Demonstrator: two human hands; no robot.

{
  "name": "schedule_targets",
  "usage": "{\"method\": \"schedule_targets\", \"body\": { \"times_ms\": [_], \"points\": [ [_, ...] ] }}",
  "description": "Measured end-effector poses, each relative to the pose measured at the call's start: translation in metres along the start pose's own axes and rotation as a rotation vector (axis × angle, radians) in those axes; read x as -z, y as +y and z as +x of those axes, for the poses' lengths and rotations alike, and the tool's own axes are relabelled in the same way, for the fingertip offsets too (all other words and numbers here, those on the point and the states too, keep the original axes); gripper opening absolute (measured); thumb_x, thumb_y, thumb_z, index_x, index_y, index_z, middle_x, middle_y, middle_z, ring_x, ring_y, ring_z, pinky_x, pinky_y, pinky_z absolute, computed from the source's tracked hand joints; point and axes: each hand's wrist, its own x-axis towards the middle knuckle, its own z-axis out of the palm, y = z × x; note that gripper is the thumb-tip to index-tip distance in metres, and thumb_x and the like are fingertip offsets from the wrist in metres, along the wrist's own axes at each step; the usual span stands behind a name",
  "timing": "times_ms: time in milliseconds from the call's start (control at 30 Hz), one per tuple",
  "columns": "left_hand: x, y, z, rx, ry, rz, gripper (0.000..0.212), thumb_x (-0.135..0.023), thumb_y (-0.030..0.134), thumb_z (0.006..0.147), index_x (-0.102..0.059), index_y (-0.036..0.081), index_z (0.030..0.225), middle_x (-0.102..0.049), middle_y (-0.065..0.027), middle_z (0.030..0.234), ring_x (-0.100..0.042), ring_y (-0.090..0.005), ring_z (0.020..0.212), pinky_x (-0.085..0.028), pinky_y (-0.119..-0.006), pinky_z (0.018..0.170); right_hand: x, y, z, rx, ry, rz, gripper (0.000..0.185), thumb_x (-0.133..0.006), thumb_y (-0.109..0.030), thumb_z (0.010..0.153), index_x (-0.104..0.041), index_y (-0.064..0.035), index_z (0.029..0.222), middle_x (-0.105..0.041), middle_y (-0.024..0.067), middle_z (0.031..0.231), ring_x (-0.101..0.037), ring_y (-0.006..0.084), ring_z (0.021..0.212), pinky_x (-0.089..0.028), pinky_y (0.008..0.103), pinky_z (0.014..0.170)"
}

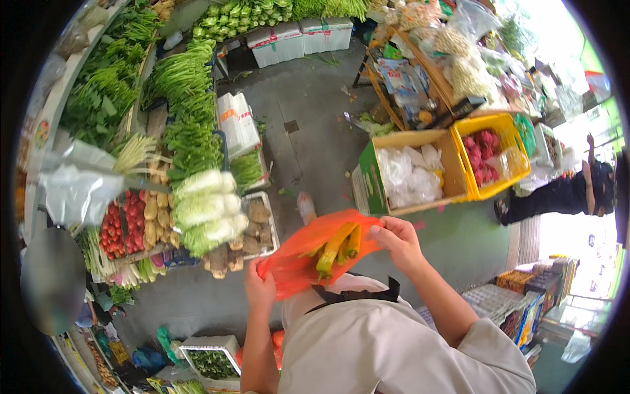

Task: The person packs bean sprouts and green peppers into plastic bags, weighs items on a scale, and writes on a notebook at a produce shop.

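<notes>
A thin red plastic bag [295, 246] is stretched between my two hands in front of my waist. My left hand [260, 285] grips its left end, and my right hand [397, 240] pinches its right edge between thumb and fingers. Several long yellow-green peppers [337, 248] lie in the middle of the bag. Whether the bag's mouth is spread or closed cannot be told.
Napa cabbages [211, 209] and leafy greens fill the stall at left. A cardboard box [418, 172] of clear plastic bags adjoins a yellow crate [524, 167] with dragon fruit. A foam box [189, 344] stands behind at lower left. A person [556, 192] is at far right.
</notes>
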Motion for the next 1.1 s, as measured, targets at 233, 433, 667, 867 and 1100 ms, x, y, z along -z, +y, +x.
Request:
{"method": "schedule_targets", "body": {
  "times_ms": [233,433,667,867,1100],
  "points": [
    [-0.070,0.060,0.223,0.174,-0.114,-0.364,0.023,-0.059,0.002,0.090,-0.062,0.001,0.113,-0.064,-0.0057,0.085,-0.060,-0.0140,0.073,-0.052,-0.031,0.071,0.041,-0.056,0.194,-0.088,0.117,-0.075,0.019,-0.063,-0.019,0.097,-0.066,-0.0008,0.093,-0.065,-0.0035,0.083,-0.055,0.0044,0.075,-0.044,0.0228,0.070],
    [-0.120,0.242,0.415,0.145,-0.691,-0.650,0.027,-0.056,0.006,0.096,-0.054,0.003,0.123,-0.059,-0.0010,0.081,-0.060,-0.0091,0.073,-0.052,-0.025,0.069,0.020,-0.155,0.343,0.066,-0.237,-0.854,0.033,-0.070,-0.026,0.090,-0.067,-0.0021,0.112,-0.071,0.0170,0.096,-0.068,0.0297,0.087,-0.054,0.0366,0.081],
    [-0.189,0.390,0.610,-0.106,-1.242,-0.706,0.047,-0.059,0.006,0.094,-0.047,0.003,0.139,-0.056,-0.0062,0.129,-0.054,-0.0139,0.118,-0.043,-0.030,0.102,0.036,-0.199,0.573,0.002,-0.243,-0.028,0.030,-0.062,-0.004,0.090,-0.061,0.0024,0.120,-0.067,0.0056,0.108,-0.062,0.0143,0.103,-0.050,0.0314,0.092],
    [-0.206,0.469,0.766,0.031,-1.170,-0.788,0.047,-0.060,0.013,0.094,-0.048,-0.001,0.138,-0.052,-0.0088,0.135,-0.049,-0.0196,0.129,-0.037,-0.033,0.110,0.059,-0.250,0.746,0.102,-0.410,-0.103,0.030,-0.067,-0.019,0.089,-0.066,0.0000,0.113,-0.072,0.0079,0.098,-0.066,0.0163,0.086,-0.053,0.0340,0.077],
    [-0.256,0.553,0.929,-0.091,-0.887,-0.642,0.038,-0.059,0.006,0.095,-0.052,-0.003,0.132,-0.064,-0.0136,0.121,-0.061,-0.0231,0.117,-0.047,-0.037,0.103,0.112,-0.389,0.882,-0.011,-0.029,-0.129,0.035,-0.068,-0.034,0.092,-0.070,-0.0001,0.102,-0.072,0.0076,0.087,-0.066,0.0140,0.078,-0.053,0.0331,0.074]
  ]
}}
